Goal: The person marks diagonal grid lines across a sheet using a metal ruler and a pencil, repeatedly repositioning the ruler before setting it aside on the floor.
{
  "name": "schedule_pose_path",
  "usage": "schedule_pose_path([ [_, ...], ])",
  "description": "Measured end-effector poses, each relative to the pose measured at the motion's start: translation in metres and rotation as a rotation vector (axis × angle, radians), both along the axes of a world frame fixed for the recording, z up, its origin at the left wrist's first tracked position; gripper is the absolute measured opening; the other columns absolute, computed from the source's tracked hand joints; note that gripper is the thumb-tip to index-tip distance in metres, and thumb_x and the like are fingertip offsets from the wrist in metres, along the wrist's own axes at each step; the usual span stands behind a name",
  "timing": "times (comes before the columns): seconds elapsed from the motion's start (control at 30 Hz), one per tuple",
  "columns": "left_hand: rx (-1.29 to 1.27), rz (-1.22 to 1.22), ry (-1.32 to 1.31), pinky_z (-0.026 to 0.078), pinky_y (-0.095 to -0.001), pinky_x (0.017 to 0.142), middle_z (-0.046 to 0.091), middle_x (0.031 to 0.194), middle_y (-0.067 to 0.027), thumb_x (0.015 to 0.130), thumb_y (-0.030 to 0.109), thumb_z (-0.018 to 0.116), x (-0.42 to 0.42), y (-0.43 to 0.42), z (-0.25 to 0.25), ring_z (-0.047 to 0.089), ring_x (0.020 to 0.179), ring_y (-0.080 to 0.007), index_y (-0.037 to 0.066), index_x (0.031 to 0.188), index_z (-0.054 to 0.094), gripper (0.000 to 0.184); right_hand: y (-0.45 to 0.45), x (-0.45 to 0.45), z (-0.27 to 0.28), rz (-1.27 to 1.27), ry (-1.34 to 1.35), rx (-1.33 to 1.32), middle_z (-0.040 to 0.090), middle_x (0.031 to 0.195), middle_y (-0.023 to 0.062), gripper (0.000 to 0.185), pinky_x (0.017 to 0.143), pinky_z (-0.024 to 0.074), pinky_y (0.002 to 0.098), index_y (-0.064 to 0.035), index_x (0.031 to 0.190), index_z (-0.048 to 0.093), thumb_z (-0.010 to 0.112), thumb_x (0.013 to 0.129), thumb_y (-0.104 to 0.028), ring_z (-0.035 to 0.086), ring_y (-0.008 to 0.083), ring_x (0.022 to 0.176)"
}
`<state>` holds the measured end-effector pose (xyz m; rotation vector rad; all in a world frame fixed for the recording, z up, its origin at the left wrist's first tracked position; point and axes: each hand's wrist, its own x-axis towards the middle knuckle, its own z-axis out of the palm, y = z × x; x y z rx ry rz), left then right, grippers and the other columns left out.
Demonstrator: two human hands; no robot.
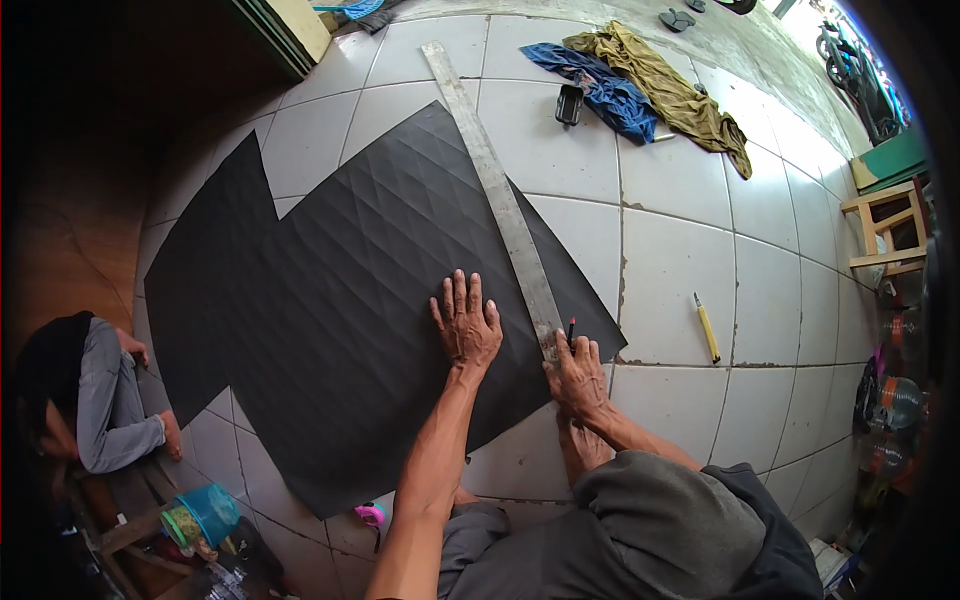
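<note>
A large black sheet [330, 260] with a quilted diamond pattern and a notched outline lies flat on the floor. Across its right part runs a long metal ruler [500, 200], its far end reaching past the sheet's edge. My left hand [468, 325] is open, pressed flat on the sheet left of the ruler, fingers spread. At the ruler's near end, my right hand [580, 378] is closed around a slim dark pencil [571, 328] with a red end pointing up. Its fingers are beside or touching the ruler; the pencil's lower part is hidden.
A yellow cutter knife [706, 328] lies on the white tiles [670, 280] to the right. Farther off are crumpled cloths [660, 85] and a small black case [569, 104]. A pink tape measure [371, 514] lies near the sheet. Another person [100, 390] sits at left; a wooden stool [888, 228] stands right.
</note>
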<state>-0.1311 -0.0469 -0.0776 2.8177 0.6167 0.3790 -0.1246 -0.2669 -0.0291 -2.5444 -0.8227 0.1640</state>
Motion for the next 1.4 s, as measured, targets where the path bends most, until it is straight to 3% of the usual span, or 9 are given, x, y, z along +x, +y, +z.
schedule_pose_path([
  [0.17,-0.124,-0.029,0.024,0.019,-0.0637,0.121,0.040,0.159,-0.0177,0.097,0.033,0.056,0.028,-0.010,0.009,0.031,0.150,-0.0367,0.004,0.147,0.049,0.059,-0.001,0.001,-0.004,-0.013,-0.040,-0.004,0.049,0.104,0.0208,0.062,0.083,0.0466,0.0443,0.0064,0.139,0.052,0.073,0.087,-0.020,0.050,0.0362,0.094],
  [0.4,-0.200,-0.113,-0.071,0.016,-0.0632,0.122,0.033,0.163,-0.0166,0.097,0.042,0.057,0.088,-0.020,0.012,0.027,0.152,-0.0355,0.009,0.156,0.039,0.070,-0.003,0.003,-0.006,0.032,-0.055,-0.049,0.049,0.102,0.0198,0.060,0.081,0.0466,0.0437,0.0050,0.138,0.053,0.072,0.087,-0.020,0.050,0.0358,0.091],
  [0.73,-0.163,-0.189,0.234,0.007,-0.0627,0.124,0.021,0.170,-0.0081,0.098,0.052,0.052,0.093,-0.009,0.017,0.016,0.156,-0.0332,0.010,0.160,0.031,0.078,-0.003,0.012,0.005,-0.027,0.081,-0.007,0.050,0.105,0.0177,0.064,0.085,0.0484,0.0422,0.0016,0.139,0.054,0.076,0.084,-0.023,0.052,0.0348,0.098],
  [0.87,-0.204,-0.248,0.616,0.010,-0.0638,0.124,0.009,0.173,-0.0048,0.084,0.070,0.062,0.105,0.000,0.067,0.009,0.158,-0.0317,0.010,0.164,0.016,0.110,0.005,0.068,0.013,-0.035,0.207,0.293,0.061,0.098,0.0149,0.060,0.082,0.0508,0.0423,-0.0050,0.138,0.055,0.076,0.087,-0.028,0.062,0.0343,0.096],
  [0.9,-0.220,-0.253,0.679,0.014,-0.0657,0.122,0.004,0.173,-0.0031,0.071,0.071,0.075,0.109,0.002,0.066,0.006,0.158,-0.0312,0.010,0.165,0.009,0.130,0.018,0.100,0.022,-0.093,0.312,0.224,0.066,0.092,0.0142,0.053,0.081,0.0516,0.0423,-0.0064,0.134,0.058,0.073,0.090,-0.032,0.065,0.0347,0.090],
  [1.0,-0.190,-0.281,0.741,0.016,-0.0674,0.121,0.005,0.173,-0.0029,0.065,0.062,0.086,0.110,0.003,0.083,0.007,0.158,-0.0312,0.010,0.164,0.009,0.136,0.058,0.177,0.020,-0.219,0.422,0.157,0.074,0.078,0.0142,0.042,0.081,0.0530,0.0437,-0.0072,0.118,0.069,0.062,0.098,-0.043,0.071,0.0361,0.082],
  [1.07,-0.201,-0.259,0.715,0.017,-0.0677,0.121,0.006,0.173,-0.0029,0.062,0.059,0.089,0.110,0.001,0.080,0.007,0.158,-0.0312,0.011,0.164,0.010,0.138,0.085,0.206,0.012,-0.194,0.386,0.437,0.076,0.088,0.0163,0.042,0.083,0.0536,0.0447,-0.0056,0.106,0.074,0.060,0.096,-0.044,0.072,0.0350,0.090],
  [1.17,-0.201,-0.230,0.709,0.017,-0.0679,0.121,0.007,0.173,-0.0029,0.059,0.056,0.092,0.113,-0.002,0.078,0.007,0.158,-0.0309,0.012,0.164,0.011,0.140,0.117,0.242,-0.010,-0.141,0.175,0.382,0.076,0.091,0.0179,0.039,0.085,0.0541,0.0449,-0.0055,0.104,0.075,0.061,0.092,-0.040,0.073,0.0358,0.091],
  [1.4,-0.215,-0.214,0.721,0.016,-0.0664,0.122,0.008,0.173,0.0002,0.059,0.056,0.091,0.112,-0.001,0.083,0.006,0.158,-0.0366,0.013,0.164,0.013,0.138,0.142,0.270,-0.006,-0.052,0.389,0.260,0.075,0.091,0.0217,0.037,0.087,0.0544,0.0445,-0.0037,0.103,0.075,0.063,0.087,-0.034,0.072,0.0378,0.091],
])
